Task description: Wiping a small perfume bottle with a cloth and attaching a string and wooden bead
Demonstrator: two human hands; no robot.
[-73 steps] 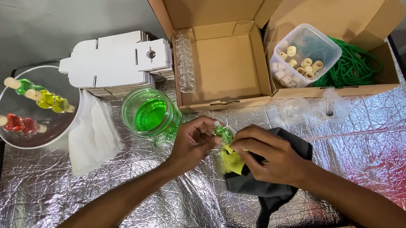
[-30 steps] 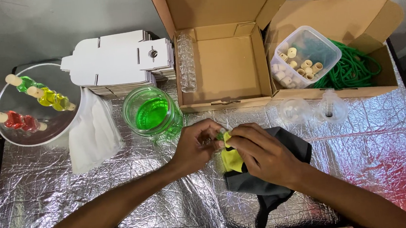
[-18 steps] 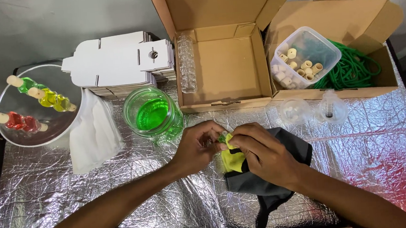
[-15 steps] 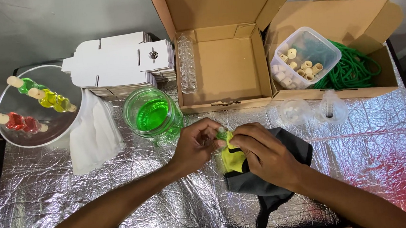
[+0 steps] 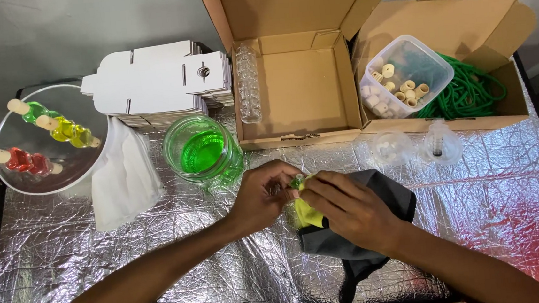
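Containers are seen from the head camera beyond both hands. A glass jar (image 5: 203,152) of bright green liquid stands just past the left hand (image 5: 261,196). Farther out, an open cardboard box (image 5: 297,98) holds a row of clear small bottles (image 5: 248,82) along its left wall. To its right, a second open box (image 5: 465,27) holds a clear plastic tub (image 5: 406,76) of pale corks and a coil of green cord (image 5: 470,91). Far to the left of the hands, a glass bowl (image 5: 51,149) carries corked bottles filled green, yellow and red.

A small green-filled bottle (image 5: 296,183) is pinched between the fingertips of the left hand and the right hand (image 5: 351,208), which meet over it. Under the right hand a yellow cloth (image 5: 306,215) and a dark grey cloth (image 5: 378,226) are pressed; the bottle lies just above them.

Crinkled silver foil (image 5: 99,267) covers the table. A white cloth (image 5: 124,179), a stack of flat white cartons (image 5: 155,83) and two clear round pieces (image 5: 416,146) rest on it. A grey wall is seen behind.
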